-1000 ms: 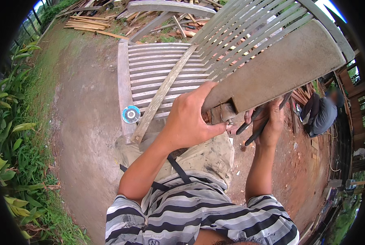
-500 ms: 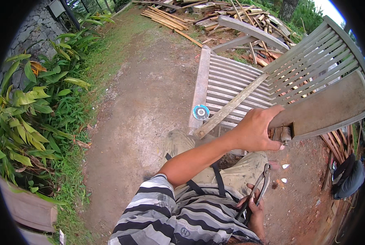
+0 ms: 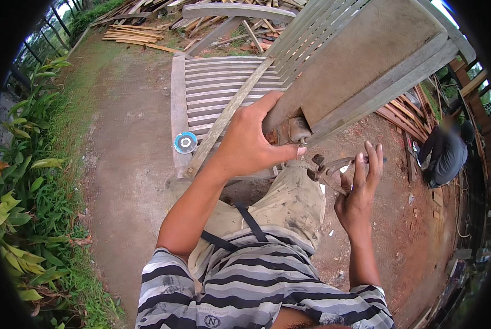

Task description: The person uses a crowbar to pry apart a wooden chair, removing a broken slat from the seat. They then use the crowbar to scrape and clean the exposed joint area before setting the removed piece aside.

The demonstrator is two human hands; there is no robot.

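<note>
Near the centre, the left hand (image 3: pixel 251 140) grasps the notched end of a wooden board (image 3: pixel 366 60), its fingertips largely hidden; the board stretches toward one o'clock, covering part of the slatted chair (image 3: pixel 226 82) behind; between three and four o'clock, the right hand (image 3: pixel 360 194) has a loose grip on metal pincers (image 3: pixel 334 164), whose handles partly vanish behind its fingers; a blue-rimmed disc (image 3: pixel 185 142) lies toward ten o'clock; at three o'clock, a crouching person's (image 3: pixel 448 156) head is blurred.
</note>
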